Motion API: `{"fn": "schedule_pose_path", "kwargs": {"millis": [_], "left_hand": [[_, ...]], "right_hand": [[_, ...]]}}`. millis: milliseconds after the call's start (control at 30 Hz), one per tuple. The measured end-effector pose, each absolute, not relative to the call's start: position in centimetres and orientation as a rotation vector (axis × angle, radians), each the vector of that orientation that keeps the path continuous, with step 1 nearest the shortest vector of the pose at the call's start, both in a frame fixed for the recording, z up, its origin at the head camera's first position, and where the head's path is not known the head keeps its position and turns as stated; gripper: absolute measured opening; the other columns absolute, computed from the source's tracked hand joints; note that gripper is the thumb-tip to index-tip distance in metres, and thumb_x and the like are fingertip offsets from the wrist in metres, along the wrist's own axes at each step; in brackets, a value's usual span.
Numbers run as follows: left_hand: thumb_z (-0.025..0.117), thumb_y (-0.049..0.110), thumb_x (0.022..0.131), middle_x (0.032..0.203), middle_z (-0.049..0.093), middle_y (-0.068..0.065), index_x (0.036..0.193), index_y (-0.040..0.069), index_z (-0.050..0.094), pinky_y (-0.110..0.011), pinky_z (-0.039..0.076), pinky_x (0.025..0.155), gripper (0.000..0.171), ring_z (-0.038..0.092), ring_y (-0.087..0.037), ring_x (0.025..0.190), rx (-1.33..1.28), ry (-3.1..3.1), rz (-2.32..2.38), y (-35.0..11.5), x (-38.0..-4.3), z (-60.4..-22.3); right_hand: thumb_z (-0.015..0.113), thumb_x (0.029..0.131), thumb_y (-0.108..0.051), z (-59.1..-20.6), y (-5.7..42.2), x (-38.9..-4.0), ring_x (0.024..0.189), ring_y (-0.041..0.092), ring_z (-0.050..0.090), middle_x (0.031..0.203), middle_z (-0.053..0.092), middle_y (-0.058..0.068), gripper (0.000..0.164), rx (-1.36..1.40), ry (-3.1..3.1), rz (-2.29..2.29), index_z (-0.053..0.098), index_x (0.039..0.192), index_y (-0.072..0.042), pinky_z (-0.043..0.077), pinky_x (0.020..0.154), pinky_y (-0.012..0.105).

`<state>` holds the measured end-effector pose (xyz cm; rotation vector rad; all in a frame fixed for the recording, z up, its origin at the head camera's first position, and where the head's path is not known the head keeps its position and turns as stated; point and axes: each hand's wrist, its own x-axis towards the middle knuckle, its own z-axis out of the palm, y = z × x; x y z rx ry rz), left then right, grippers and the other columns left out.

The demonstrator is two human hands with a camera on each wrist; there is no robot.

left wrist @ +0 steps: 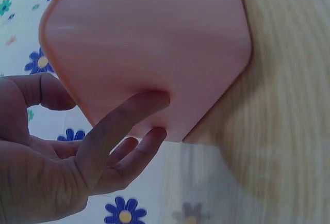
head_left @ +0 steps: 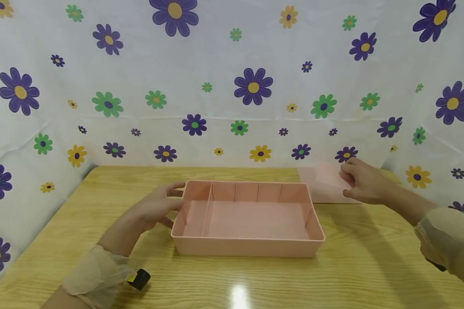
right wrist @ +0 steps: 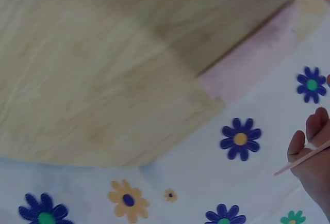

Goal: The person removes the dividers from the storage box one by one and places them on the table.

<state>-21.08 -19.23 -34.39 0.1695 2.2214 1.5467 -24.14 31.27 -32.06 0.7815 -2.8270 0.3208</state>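
Observation:
A shallow pink plastic box sits on the wooden table, with an upright divider across its left part. My left hand rests on the box's left end. In the left wrist view its fingers lie extended against the outer end wall. My right hand is raised at the back right, above a flat pink sheet. In the right wrist view the right hand pinches a thin pink plate, seen edge-on; most of it is hidden behind the fingers.
A white cloth printed with flowers hangs behind and at both sides of the wooden table. The flat pink sheet lies close to the box's back right corner. A small black and yellow item shows beside the left wrist.

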Motion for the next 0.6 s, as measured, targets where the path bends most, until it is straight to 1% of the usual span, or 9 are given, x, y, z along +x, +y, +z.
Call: {"fn": "schedule_pose_path", "kwargs": {"millis": [100, 167, 233, 300, 367, 400, 433, 500, 600], "left_hand": [[0.061, 0.029, 0.086, 0.143, 0.030, -0.019, 0.145, 0.014, 0.023, -0.049, 0.054, 0.069, 0.072, 0.048, -0.038, 0.112, 0.179, 2.241, 1.537, -20.5, -21.5, -34.1], [0.060, 0.028, 0.087, 0.142, 0.031, -0.020, 0.145, 0.013, 0.024, -0.050, 0.054, 0.069, 0.070, 0.048, -0.038, 0.113, 0.188, 2.246, 1.528, -21.0, -21.7, -34.0], [0.060, 0.028, 0.087, 0.143, 0.032, -0.019, 0.144, 0.013, 0.025, -0.050, 0.053, 0.070, 0.068, 0.047, -0.038, 0.114, 0.189, 2.244, 1.523, -21.3, -21.8, -34.0], [0.060, 0.029, 0.087, 0.143, 0.032, -0.017, 0.144, 0.012, 0.027, -0.050, 0.053, 0.071, 0.067, 0.047, -0.037, 0.115, 0.193, 2.244, 1.511, -21.3, -21.9, -34.0], [0.060, 0.029, 0.087, 0.143, 0.032, -0.017, 0.143, 0.012, 0.028, -0.050, 0.053, 0.072, 0.067, 0.047, -0.037, 0.114, 0.188, 2.253, 1.506, -21.4, -21.8, -34.0], [0.060, 0.030, 0.087, 0.143, 0.033, -0.017, 0.143, 0.012, 0.028, -0.050, 0.053, 0.072, 0.067, 0.047, -0.037, 0.114, 0.186, 2.256, 1.505, -21.4, -21.8, -34.0], [0.060, 0.030, 0.087, 0.143, 0.033, -0.018, 0.143, 0.012, 0.027, -0.050, 0.053, 0.071, 0.068, 0.047, -0.037, 0.114, 0.185, 2.259, 1.503, -21.3, -21.7, -34.0], [0.060, 0.030, 0.087, 0.142, 0.032, -0.019, 0.144, 0.012, 0.026, -0.049, 0.053, 0.071, 0.068, 0.048, -0.037, 0.113, 0.188, 2.266, 1.496, -21.3, -21.7, -34.0], [0.060, 0.028, 0.087, 0.142, 0.032, -0.021, 0.144, 0.012, 0.025, -0.049, 0.054, 0.068, 0.068, 0.049, -0.038, 0.111, 0.193, 2.279, 1.490, -21.1, -21.7, -33.8]], "right_hand": [[0.071, 0.051, -0.010, -33.6, 32.4, -23.4, 0.065, 0.010, 0.034, 0.078, 0.036, -0.005, 0.040, 0.979, -2.770, 0.212, 0.036, 0.067, -0.021, 0.031, 0.053, 0.026], [0.072, 0.050, -0.012, -34.5, 32.9, -22.8, 0.065, 0.007, 0.035, 0.081, 0.038, -0.008, 0.041, 1.105, -2.724, 0.167, 0.038, 0.069, -0.023, 0.032, 0.052, 0.024], [0.075, 0.057, -0.016, -35.3, 33.2, -22.4, 0.067, 0.006, 0.038, 0.086, 0.043, -0.010, 0.037, 1.216, -2.679, 0.133, 0.042, 0.072, -0.024, 0.035, 0.055, 0.024], [0.076, 0.066, -0.032, -36.1, 33.3, -22.0, 0.073, 0.007, 0.044, 0.092, 0.050, -0.010, 0.032, 1.297, -2.648, 0.072, 0.048, 0.079, -0.025, 0.041, 0.059, 0.027], [0.071, 0.072, -0.049, -36.7, 33.2, -21.6, 0.080, 0.010, 0.049, 0.099, 0.057, -0.006, 0.034, 1.345, -2.641, 0.014, 0.052, 0.087, -0.025, 0.046, 0.066, 0.032], [0.066, 0.074, -0.056, -37.0, 33.1, -21.5, 0.084, 0.012, 0.051, 0.104, 0.059, -0.004, 0.037, 1.347, -2.645, -0.021, 0.053, 0.091, -0.025, 0.047, 0.070, 0.035], [0.063, 0.074, -0.062, -37.3, 33.1, -21.4, 0.087, 0.014, 0.052, 0.108, 0.061, -0.002, 0.043, 1.345, -2.646, -0.059, 0.054, 0.093, -0.025, 0.048, 0.073, 0.038], [0.059, 0.076, -0.063, -37.7, 33.1, -21.1, 0.091, 0.018, 0.054, 0.114, 0.062, 0.003, 0.044, 1.351, -2.629, -0.127, 0.055, 0.096, -0.024, 0.048, 0.077, 0.042], [0.060, 0.079, -0.057, -38.2, 33.3, -20.7, 0.095, 0.023, 0.055, 0.118, 0.061, 0.006, 0.041, 1.356, -2.551, -0.197, 0.060, 0.100, -0.022, 0.048, 0.080, 0.045]]}}
